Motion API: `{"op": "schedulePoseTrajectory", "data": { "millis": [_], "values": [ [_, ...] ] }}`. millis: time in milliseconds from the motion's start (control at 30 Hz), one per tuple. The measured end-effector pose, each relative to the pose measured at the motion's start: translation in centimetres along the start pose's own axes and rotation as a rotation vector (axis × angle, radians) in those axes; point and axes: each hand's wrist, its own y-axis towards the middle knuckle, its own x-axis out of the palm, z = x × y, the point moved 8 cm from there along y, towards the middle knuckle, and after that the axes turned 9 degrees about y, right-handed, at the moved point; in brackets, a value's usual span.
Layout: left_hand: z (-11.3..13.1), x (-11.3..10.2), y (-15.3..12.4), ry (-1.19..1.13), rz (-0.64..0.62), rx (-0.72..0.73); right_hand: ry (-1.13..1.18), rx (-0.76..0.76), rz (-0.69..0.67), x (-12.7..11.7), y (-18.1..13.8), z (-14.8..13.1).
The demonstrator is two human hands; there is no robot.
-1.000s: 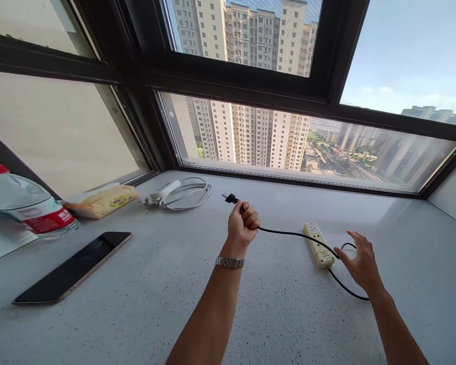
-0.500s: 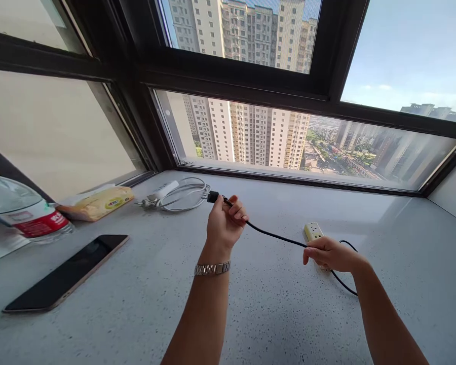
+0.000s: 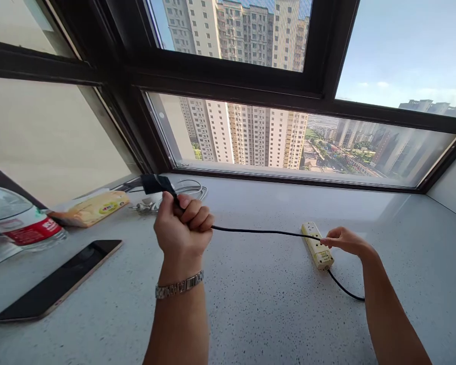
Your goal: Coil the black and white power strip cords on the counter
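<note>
My left hand [image 3: 183, 228], with a metal watch on its wrist, is closed in a fist round a black cable [image 3: 258, 232] just behind its black plug [image 3: 154, 183], held above the counter. The cable runs taut to the right, to my right hand [image 3: 344, 241]. That hand's fingers are pinched on the cable right over a cream power strip [image 3: 317, 248] lying on the speckled counter [image 3: 273, 309]. From the strip's near end the cable curves away to the right under my forearm.
A dark phone [image 3: 57, 284] lies at the left front. Behind it are a plastic bottle with a red label [image 3: 21, 225], a yellow tissue pack [image 3: 93, 207] and a coiled white charger cable [image 3: 186, 191]. Dark window frames [image 3: 228, 86] close the counter's far side.
My left hand has pulled the plug left and towards me, drawing the cable straight. My right hand went from open above the counter to pinched on the cable at the power strip.
</note>
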Motion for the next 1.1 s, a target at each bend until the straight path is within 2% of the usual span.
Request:
{"op": "schedulePoseTrajectory", "data": {
  "millis": [67, 100, 167, 233, 267, 333, 400, 467, 533, 600, 767, 933, 1000, 1100],
  "values": [
    [0.4, 0.7, -0.6, 0.029, -0.036, 0.006, -0.091, 0.034, 0.093, -0.8, -0.2, -0.3],
    [0.3, 1.2, -0.9, 0.042, -0.064, -0.002, -0.145, 0.041, 0.189, -1.4, -0.4, -0.8],
    [-0.9, 2.6, -1.5, 0.071, -0.144, -0.053, -0.227, 0.031, 0.484, -3.2, -1.4, -2.8],
    [-3.4, 4.4, -2.5, 0.124, -0.273, -0.149, -0.229, -0.020, 0.770, -4.3, -3.0, -5.1],
    [-5.1, 5.5, -3.1, 0.165, -0.359, -0.204, -0.197, -0.060, 0.857, -4.3, -3.7, -6.2],
    [-9.0, 7.3, -4.6, 0.270, -0.538, -0.299, -0.096, -0.180, 0.927, -3.7, -4.6, -8.3],
    [-12.7, 8.6, -6.1, 0.369, -0.674, -0.357, -0.003, -0.339, 0.919, -2.5, -5.4, -10.3],
    [-15.7, 9.0, -7.1, 0.422, -0.721, -0.400, 0.006, -0.486, 0.856, -0.9, -6.0, -12.3],
    [-17.4, 8.9, -7.4, 0.429, -0.683, -0.418, -0.067, -0.589, 0.742, 1.2, -6.3, -14.1],
    [-17.9, 8.4, -7.2, 0.409, -0.582, -0.400, -0.157, -0.655, 0.632, 3.3, -6.3, -15.5],
    [-17.1, 7.1, -5.8, 0.297, -0.373, -0.419, -0.323, -0.684, 0.437, 6.9, -5.5, -16.6],
    [-15.4, 6.9, -4.6, 0.205, -0.331, -0.508, -0.441, -0.674, 0.206, 9.5, -4.5, -16.1],
    [-13.7, 6.5, -3.7, 0.216, -0.303, -0.434, -0.446, -0.654, 0.148, 9.9, -4.3, -15.7],
    [-10.8, 6.0, -2.7, 0.289, -0.306, -0.239, -0.348, -0.581, 0.110, 9.4, -4.0, -15.2]
  ]
}}
